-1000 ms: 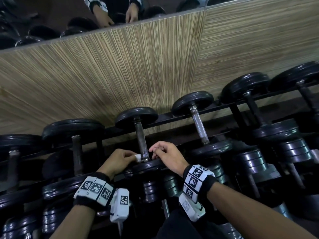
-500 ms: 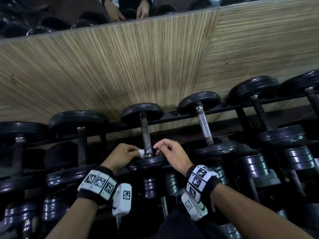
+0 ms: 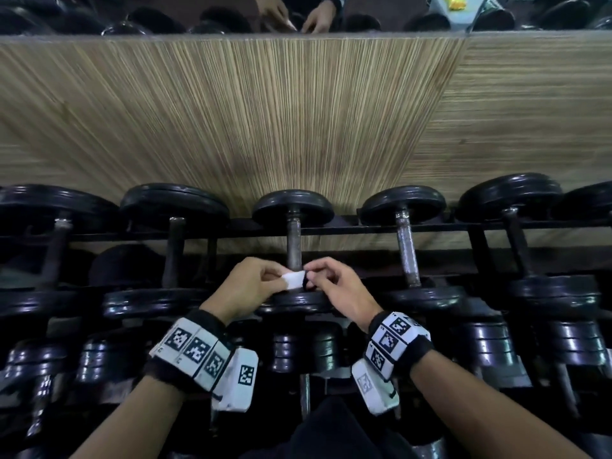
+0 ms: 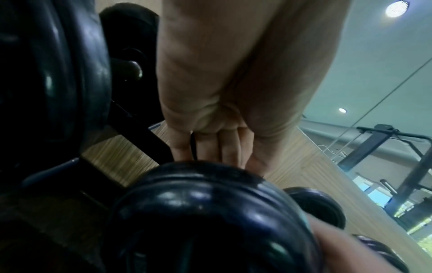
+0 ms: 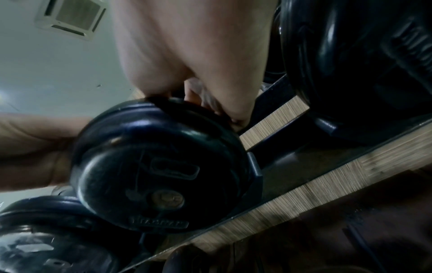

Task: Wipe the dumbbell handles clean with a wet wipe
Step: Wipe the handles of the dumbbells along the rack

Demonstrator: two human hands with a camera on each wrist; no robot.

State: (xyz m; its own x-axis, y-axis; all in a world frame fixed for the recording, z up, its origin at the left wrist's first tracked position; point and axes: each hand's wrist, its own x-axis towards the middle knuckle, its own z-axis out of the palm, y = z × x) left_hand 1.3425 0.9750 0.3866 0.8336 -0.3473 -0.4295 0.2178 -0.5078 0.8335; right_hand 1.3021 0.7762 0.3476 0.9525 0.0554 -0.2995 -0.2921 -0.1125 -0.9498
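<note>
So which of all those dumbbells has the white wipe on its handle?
The middle dumbbell on the top row. The wet wipe sits at the near end of its handle, pinched by the left hand and right hand. The other handles are bare.

dumbbell end plate (image 5: 158,166) | raised "10" | lower embossed wording unreadable
</note>
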